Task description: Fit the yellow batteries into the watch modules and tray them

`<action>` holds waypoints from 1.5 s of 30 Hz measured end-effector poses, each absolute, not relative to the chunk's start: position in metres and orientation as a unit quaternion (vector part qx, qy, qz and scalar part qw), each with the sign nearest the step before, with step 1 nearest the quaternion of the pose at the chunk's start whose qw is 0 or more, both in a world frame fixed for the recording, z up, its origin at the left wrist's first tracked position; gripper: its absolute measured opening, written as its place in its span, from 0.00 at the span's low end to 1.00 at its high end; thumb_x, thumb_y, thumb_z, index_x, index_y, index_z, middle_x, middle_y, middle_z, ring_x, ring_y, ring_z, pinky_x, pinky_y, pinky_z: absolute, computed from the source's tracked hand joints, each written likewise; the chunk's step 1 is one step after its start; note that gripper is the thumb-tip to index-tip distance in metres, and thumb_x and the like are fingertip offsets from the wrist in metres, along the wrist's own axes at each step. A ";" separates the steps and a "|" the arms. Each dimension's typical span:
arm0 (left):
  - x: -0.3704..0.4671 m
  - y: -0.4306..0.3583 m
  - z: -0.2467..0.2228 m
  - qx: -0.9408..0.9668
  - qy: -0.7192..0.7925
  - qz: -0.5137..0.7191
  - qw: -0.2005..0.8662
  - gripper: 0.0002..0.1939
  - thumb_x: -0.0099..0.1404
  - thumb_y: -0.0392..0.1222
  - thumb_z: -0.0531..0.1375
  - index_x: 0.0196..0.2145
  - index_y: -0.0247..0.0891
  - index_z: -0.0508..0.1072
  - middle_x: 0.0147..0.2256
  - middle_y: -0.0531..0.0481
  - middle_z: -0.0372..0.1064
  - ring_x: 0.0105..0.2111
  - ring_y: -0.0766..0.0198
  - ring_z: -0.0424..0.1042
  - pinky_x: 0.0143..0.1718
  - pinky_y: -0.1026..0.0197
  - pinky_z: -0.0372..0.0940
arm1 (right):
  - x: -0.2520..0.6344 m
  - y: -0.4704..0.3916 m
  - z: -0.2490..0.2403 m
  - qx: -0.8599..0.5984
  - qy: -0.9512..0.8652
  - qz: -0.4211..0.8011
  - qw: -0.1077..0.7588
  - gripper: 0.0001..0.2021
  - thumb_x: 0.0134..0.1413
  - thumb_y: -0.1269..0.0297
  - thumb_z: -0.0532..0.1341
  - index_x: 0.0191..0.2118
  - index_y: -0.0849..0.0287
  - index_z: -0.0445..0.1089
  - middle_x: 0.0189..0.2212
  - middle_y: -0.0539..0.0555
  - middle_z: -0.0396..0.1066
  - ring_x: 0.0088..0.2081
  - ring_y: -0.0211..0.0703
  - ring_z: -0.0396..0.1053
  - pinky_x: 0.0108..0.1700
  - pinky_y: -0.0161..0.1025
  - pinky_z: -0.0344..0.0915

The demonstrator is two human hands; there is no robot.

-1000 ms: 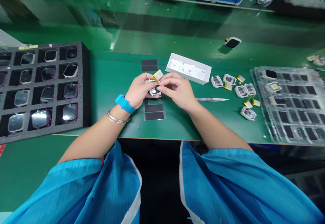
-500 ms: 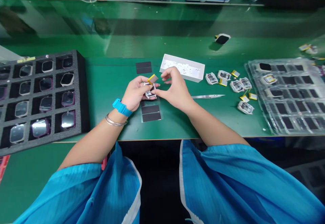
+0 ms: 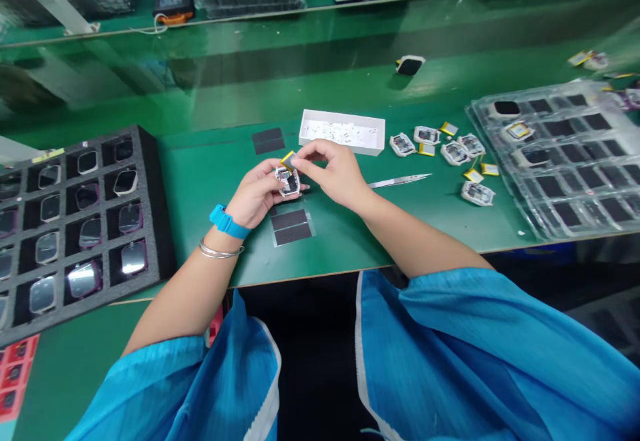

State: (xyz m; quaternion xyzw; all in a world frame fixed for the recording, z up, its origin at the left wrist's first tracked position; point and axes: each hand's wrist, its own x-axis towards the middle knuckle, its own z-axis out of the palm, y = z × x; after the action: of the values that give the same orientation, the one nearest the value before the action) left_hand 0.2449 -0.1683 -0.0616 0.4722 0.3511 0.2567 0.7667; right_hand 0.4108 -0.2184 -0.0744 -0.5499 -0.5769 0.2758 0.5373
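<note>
The green work surface (image 3: 350, 254) is crowded on both sides. On the left, glossy-screened watches are held in compartments of a black foam tray (image 3: 156, 208). Beyond the hands, a shallow white rectangular box (image 3: 367, 150) scattered with tiny pieces is set, its near edge partly hidden by the right hand (image 3: 323, 168). To the right, silver metal tweezers (image 3: 403, 180) are laid near that hand, with white-framed open watch casings (image 3: 402, 144) and silver, yellow-edged batteries (image 3: 449, 128) grouped past them. Clear plastic trays (image 3: 570, 169) with dark rectangles are stacked farther right. Paired black rectangular sheets (image 3: 293, 234) are placed just below the left hand (image 3: 255, 198).

A yellow strip (image 3: 46, 156) is seen on the foam tray's rim; any writing is too small to be read.

A white, open-backed casing (image 3: 289, 186) is gripped between left thumb and fingers, raised above the work surface. The right hand is arched palm-down, its thumb and forefinger brought to a yellow-edged silver battery (image 3: 289, 160) at the casing's upper edge; whether it is pinched or merely touched cannot be told.
</note>
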 end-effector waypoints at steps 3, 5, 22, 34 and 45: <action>0.246 -0.169 -0.063 0.489 0.358 0.262 0.751 0.22 0.46 0.32 0.69 0.40 0.36 0.68 0.30 0.54 0.76 0.30 0.62 0.80 0.32 0.64 0.74 | 0.408 -0.222 -0.072 -0.549 -0.594 0.236 0.538 0.09 0.57 0.59 0.65 0.32 0.59 0.74 0.32 0.50 0.77 0.35 0.40 0.73 0.42 0.39 0.68; 0.247 -0.170 -0.065 0.496 0.370 0.262 0.741 0.21 0.47 0.33 0.69 0.38 0.36 0.68 0.27 0.55 0.75 0.28 0.63 0.78 0.29 0.65 0.74 | 0.405 -0.225 -0.071 -0.546 -0.612 0.209 0.532 0.07 0.58 0.60 0.65 0.32 0.59 0.75 0.32 0.50 0.78 0.36 0.40 0.73 0.43 0.39 0.68; 0.244 -0.163 -0.063 0.323 0.368 0.273 0.828 0.12 0.62 0.31 0.59 0.44 0.32 0.76 0.32 0.49 0.75 0.31 0.66 0.77 0.39 0.61 0.76 | 0.404 -0.227 -0.080 -0.522 -0.778 -0.030 0.349 0.13 0.67 0.66 0.55 0.35 0.55 0.76 0.37 0.52 0.79 0.41 0.47 0.70 0.57 0.55 0.61; 0.238 -0.160 -0.069 0.432 0.285 0.294 0.804 0.23 0.53 0.37 0.74 0.47 0.37 0.77 0.43 0.45 0.79 0.41 0.58 0.80 0.43 0.58 0.77 | 0.413 -0.221 -0.080 -0.518 -0.641 0.264 0.502 0.15 0.51 0.65 0.69 0.45 0.55 0.70 0.51 0.56 0.66 0.52 0.47 0.68 0.51 0.48 0.74; 0.237 -0.161 -0.073 0.488 0.257 0.306 0.777 0.27 0.48 0.43 0.78 0.45 0.36 0.77 0.39 0.46 0.80 0.35 0.60 0.80 0.40 0.57 0.76 | 0.407 -0.221 -0.081 -0.450 -0.534 0.509 0.504 0.27 0.48 0.60 0.71 0.53 0.56 0.64 0.42 0.54 0.75 0.44 0.45 0.77 0.46 0.44 0.77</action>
State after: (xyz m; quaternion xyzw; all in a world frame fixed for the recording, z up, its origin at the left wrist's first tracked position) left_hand 0.2371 -0.1607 -0.0729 0.4875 0.2565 0.3056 0.7766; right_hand 0.4073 -0.2206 -0.0812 -0.4499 -0.5339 0.5087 0.5038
